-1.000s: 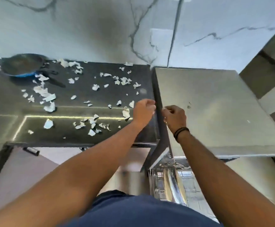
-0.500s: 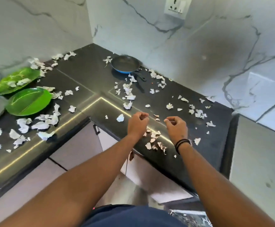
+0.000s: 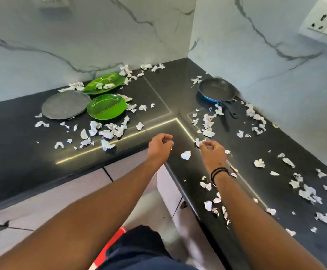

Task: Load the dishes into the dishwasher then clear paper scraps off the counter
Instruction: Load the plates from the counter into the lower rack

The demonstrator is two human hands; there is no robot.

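Two green plates (image 3: 106,109) (image 3: 102,81) and a grey plate (image 3: 65,105) lie on the left arm of the black L-shaped counter (image 3: 170,88). At the right wall sits a blue pan (image 3: 216,90) with a black handle. White paper scraps (image 3: 108,133) are strewn over both arms of the counter, some on the far green plate. My left hand (image 3: 159,146) hovers over the inner corner, fingers loosely curled, nothing in it. My right hand (image 3: 212,152) is curled too, fingertips beside a scrap (image 3: 197,142); I cannot tell if they touch. One crumpled scrap (image 3: 186,154) lies between my hands.
Marble walls close the counter at the back and right, with a socket (image 3: 320,24) on the right wall. Pale cabinet doors (image 3: 120,184) run below the counter edge. Something red (image 3: 110,248) shows on the floor by my legs.
My view has swung left from the dishwasher top to the counter corner, bringing the plates into sight. Both hands stayed curled and travelled left along the counter edge.
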